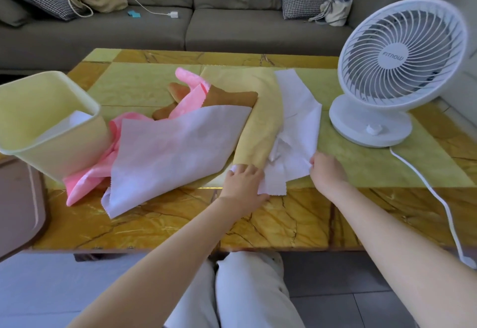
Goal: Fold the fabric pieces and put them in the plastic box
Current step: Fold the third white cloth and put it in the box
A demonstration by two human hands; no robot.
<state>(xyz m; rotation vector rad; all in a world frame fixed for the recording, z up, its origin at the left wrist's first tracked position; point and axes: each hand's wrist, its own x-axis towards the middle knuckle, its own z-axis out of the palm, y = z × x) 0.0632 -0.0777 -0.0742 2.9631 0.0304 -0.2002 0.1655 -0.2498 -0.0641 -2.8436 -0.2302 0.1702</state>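
A crumpled white fabric piece [296, 131] lies on the table right of centre. My left hand [242, 180] grips its near left corner, and my right hand [326, 166] pinches its right edge. A yellow fabric [263, 110] lies beside it, partly over it. Further left lie a pale lilac fabric [170, 152], a pink fabric [191, 87] and a brown fabric [232, 96] in a loose pile. The pale yellow plastic box [51, 110] stands tilted at the table's left, resting on the pink fabric, with something white inside it.
A white desk fan [397, 69] stands at the table's right, its cord [438, 198] trailing over the front edge. The marble-patterned table [284, 224] fronts a grey sofa [232, 17] holding cushions and bags. My legs are below the table edge.
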